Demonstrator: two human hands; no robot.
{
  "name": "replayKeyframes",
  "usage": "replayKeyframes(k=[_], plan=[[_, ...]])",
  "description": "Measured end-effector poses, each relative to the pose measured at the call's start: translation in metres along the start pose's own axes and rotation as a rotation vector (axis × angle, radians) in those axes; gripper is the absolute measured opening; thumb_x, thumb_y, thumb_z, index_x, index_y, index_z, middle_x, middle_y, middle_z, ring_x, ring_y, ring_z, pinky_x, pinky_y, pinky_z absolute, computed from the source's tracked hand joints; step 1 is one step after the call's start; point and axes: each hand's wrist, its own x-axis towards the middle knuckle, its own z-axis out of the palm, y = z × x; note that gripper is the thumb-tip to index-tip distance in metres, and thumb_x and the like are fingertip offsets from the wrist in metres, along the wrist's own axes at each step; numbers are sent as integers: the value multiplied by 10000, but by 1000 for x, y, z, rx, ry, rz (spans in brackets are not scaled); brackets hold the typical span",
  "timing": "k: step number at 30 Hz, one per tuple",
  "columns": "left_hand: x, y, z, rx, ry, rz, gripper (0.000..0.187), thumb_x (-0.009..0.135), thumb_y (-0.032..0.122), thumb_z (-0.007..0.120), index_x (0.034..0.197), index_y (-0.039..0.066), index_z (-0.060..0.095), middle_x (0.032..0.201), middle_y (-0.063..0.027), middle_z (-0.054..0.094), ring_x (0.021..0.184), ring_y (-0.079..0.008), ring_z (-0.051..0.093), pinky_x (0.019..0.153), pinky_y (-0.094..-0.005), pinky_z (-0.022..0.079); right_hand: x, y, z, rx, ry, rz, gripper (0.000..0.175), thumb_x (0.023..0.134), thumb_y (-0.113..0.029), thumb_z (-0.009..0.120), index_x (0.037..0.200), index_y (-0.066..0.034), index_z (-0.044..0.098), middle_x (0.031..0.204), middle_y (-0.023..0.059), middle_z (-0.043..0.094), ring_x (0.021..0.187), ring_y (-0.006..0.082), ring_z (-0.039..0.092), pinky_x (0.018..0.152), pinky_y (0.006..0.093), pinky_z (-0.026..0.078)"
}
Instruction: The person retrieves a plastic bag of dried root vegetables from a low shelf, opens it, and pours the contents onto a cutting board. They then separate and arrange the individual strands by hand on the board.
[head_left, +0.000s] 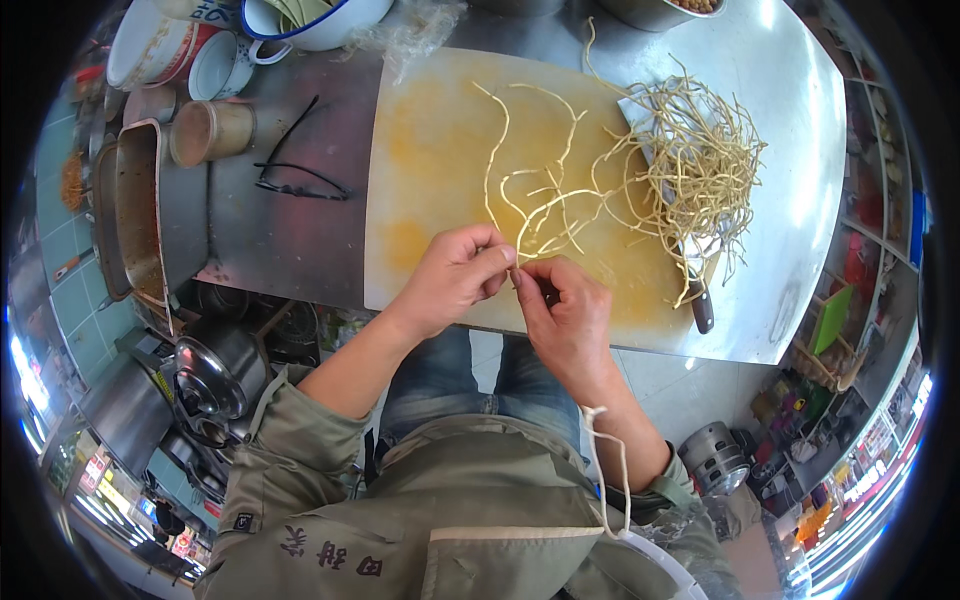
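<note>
My left hand is near the front edge of a yellow-stained white cutting board, its thumb and forefinger pinched on a thin pale root. Just right of it, my right hand pinches the same root low down, and the fingertips nearly meet. Several loose jointed roots spread over the board beyond my hands. On the board's right side lies a tangled heap of these roots. Beneath the heap is a broad-bladed kitchen knife, mostly hidden, its dark handle pointing toward me.
Black-framed eyeglasses lie left of the board on the steel table. Further left stand a plastic tub and a deep steel pan. A crumpled plastic bag, an enamel bowl and a metal pot line the far side.
</note>
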Motion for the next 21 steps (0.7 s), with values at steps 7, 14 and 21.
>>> replayKeyframes(k=[7, 14, 21], plan=[[-5, 0, -13, 123, 35, 86, 135, 1018, 123, 660, 934, 37, 601, 747, 38, 551, 646, -34, 470, 559, -229, 379, 5, 4, 10, 60, -123, -10, 124, 947, -98, 765, 958, 22, 733, 815, 104, 727, 655, 142, 644, 606, 285, 515], [-25, -2, -6, 491, -53, 93, 165, 982, 119, 684, 905, 18, 579, 702, -6, 550, 637, -77, 484, 576, -281, 410, 42, 4, -7, 859, -17, 584, 240, 1023, -145, 656, 1194, 21, 632, 939, 119, 755, 602, 51, 532, 510, 190, 372], [-21, -13, -11, 462, 3, 108, 191, 972, 131, 699, 897, 11, 571, 690, -17, 552, 654, -83, 486, 579, -295, 406, 22, -21, -16, 1101, -109, 437, 215, 1059, -87, 507, 1197, 12, 638, 951, 177, 744, 604, 137, 566, 504, 236, 391]])
